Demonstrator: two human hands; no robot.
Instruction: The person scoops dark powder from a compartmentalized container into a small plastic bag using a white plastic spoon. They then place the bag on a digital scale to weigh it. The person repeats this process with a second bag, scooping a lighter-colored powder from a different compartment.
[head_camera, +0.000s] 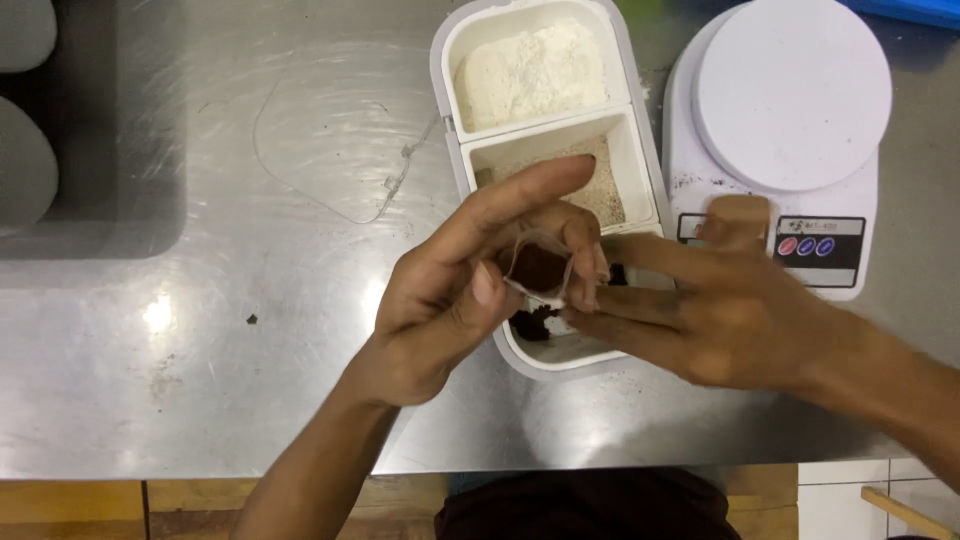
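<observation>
My left hand (455, 290) pinches a small clear plastic bag (540, 268) holding dark brown powder, just above the near end of a white three-part container (548, 180). My right hand (700, 310), blurred, touches the bag's right side with its fingertips. The container's far part holds white flour (530, 72), the middle part a pale brown powder (600, 175), and the near part dark brown powder (532, 325), mostly hidden by my hands.
A white kitchen scale (790, 110) with a round platform stands right of the container. An empty clear plastic bag (340, 140) lies flat on the steel table (200, 380). A dark recess with grey shapes is at far left. The table's front edge runs along the bottom.
</observation>
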